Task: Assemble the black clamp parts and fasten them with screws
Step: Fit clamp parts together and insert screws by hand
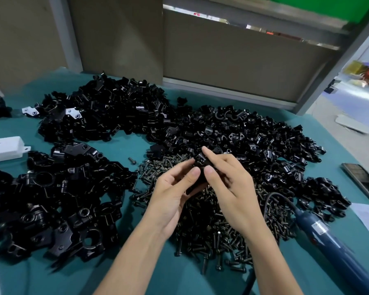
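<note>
Both hands meet over the middle of the green table (124, 271). My left hand (173, 194) and my right hand (230, 184) together hold a small black clamp part (200, 161) between thumbs and fingertips; most of it is hidden by the fingers. Under the hands lies a heap of dark screws (219, 228). Small clamp halves (254, 137) are piled behind and to the right. Larger black clamp bodies (58, 201) fill the near left, and another black pile (102, 111) lies at the far left.
A blue electric screwdriver (332, 245) with its cable lies at the near right. A phone (364, 179) sits at the right edge, paper beside it. A white box (4, 149) lies at the left edge. Brown panels wall off the table's back.
</note>
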